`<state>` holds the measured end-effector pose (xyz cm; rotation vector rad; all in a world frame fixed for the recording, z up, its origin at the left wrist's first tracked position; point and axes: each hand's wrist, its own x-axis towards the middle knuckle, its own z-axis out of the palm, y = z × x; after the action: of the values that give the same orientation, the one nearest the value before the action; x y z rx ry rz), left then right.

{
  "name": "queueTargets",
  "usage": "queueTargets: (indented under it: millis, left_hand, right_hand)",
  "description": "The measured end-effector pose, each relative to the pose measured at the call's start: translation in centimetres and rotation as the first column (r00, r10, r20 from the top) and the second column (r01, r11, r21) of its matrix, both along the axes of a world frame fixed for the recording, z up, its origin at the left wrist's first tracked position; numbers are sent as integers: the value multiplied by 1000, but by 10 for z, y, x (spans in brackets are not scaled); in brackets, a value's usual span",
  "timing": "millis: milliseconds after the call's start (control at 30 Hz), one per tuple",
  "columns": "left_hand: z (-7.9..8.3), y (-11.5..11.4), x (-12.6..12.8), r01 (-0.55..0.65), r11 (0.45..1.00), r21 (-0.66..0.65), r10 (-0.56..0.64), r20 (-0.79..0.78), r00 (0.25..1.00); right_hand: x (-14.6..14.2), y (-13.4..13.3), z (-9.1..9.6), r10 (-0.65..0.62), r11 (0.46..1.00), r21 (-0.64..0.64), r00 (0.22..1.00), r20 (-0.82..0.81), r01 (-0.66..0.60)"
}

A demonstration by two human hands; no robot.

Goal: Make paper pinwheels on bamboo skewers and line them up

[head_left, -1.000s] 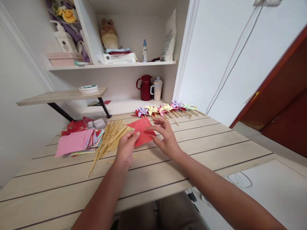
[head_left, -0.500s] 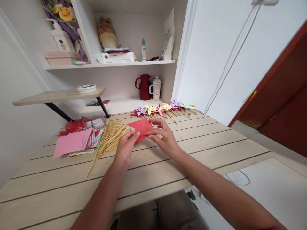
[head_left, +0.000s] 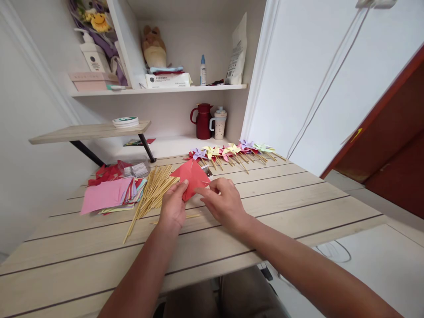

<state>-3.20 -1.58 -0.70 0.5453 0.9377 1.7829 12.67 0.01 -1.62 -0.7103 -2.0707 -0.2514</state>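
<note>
Part of the red paper (head_left: 192, 176) is covered by the left hand (head_left: 173, 207). A small object (head_left: 208, 172) behind it is mostly concealed. The print on the white bag (head_left: 236, 57) cannot be read. The dark red door (head_left: 392, 117) is cut off by the right edge.

Head camera looks forward and down over both hands (head_left: 173, 206) (head_left: 225, 204).

The red sheet (head_left: 192, 176) is matt paper, the sticks (head_left: 155, 190) smooth wood, the tabletop (head_left: 298, 194) pale wood-grained planking.
</note>
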Motion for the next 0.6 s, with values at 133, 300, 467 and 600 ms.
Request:
queueTargets:
  millis: [133,300,467,600]
  left_hand:
    - [-3,0,2,55,998,-15,-55,-3,999]
    - [-6,0,5,106,994,-6,-106,-9,994]
    - [-6,0,7,212,977,-7,-212,26,977]
    - [-7,0,6,216,975,-47,-215,28,976]
  right_hand:
    - [-3,0,-4,-43,998,41,996,77,40]
    - [-5,4,-8,-80,993,94,991,104,70]
    - [-7,5,-7,-105,988,122,986,127,90]
    - [-6,4,-4,-89,989,127,993,78,79]
